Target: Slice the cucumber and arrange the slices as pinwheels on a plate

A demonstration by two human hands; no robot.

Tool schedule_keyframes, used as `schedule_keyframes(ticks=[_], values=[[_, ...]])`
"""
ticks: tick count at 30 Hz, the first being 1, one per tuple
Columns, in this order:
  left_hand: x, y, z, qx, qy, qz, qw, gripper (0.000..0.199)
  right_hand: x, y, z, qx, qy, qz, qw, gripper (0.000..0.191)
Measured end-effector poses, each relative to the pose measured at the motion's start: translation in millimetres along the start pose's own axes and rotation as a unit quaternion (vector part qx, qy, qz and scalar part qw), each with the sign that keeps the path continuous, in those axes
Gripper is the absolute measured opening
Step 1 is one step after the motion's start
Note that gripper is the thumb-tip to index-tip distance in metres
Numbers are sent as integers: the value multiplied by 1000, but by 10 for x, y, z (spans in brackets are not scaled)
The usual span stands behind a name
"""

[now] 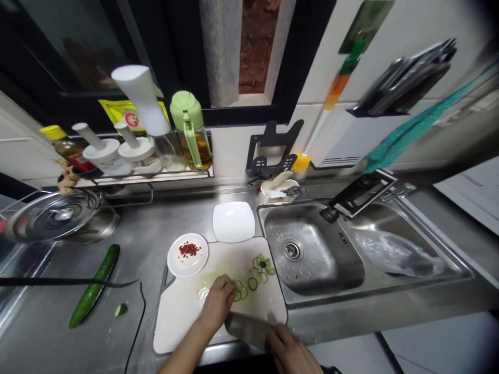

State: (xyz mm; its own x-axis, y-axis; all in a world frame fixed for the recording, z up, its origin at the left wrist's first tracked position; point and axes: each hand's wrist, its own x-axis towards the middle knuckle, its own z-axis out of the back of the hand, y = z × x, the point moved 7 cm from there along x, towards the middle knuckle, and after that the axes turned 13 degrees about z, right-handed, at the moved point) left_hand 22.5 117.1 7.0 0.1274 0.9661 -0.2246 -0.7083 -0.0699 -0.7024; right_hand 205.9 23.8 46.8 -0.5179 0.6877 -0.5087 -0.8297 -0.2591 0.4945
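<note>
On the white cutting board point(183, 311), my left hand point(219, 301) has its fingers drawn together at the edge of some thin cucumber slices point(241, 292), seemingly pinching one. My right hand point(290, 349) grips a broad kitchen knife point(249, 328), whose blade lies low over the board's front edge, pointing left. More cucumber slices point(262, 266) form a loose, overlapping group at the board's right side. A white plate with red goji-like berries point(189, 249) rests on the board's back left corner. Just behind the board sits a white squarish plate point(234, 222).
A whole cucumber point(95, 285) and a cut cucumber end point(121, 310) lie on the steel counter at left, near a black cable point(141, 311). To the right is a double sink point(323, 291) with a black faucet point(353, 197). Seasoning jars and an oil bottle point(191, 130) line the back shelf.
</note>
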Motion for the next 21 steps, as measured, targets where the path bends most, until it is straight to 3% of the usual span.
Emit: schedule_keyframes(ticks=[5, 8, 14, 17, 21], values=[[-12, 39, 56, -45, 7, 44, 998, 12, 72, 76, -14, 66, -7, 39, 997, 41], [-47, 147, 127, -99, 22, 104, 989, 10, 156, 102, -74, 74, -8, 40, 996, 38], [-210, 618, 367, -159, -66, 259, 950, 22, 292, 167, -33, 71, -36, 0, 997, 31], [-286, 768, 346, -179, -77, 304, 933, 31, 308, 156, 44, 56, -45, -26, 997, 30], [-327, 741, 233, -186, -64, 316, 928, 32, 316, 112, 85, 29, -52, -46, 997, 34]])
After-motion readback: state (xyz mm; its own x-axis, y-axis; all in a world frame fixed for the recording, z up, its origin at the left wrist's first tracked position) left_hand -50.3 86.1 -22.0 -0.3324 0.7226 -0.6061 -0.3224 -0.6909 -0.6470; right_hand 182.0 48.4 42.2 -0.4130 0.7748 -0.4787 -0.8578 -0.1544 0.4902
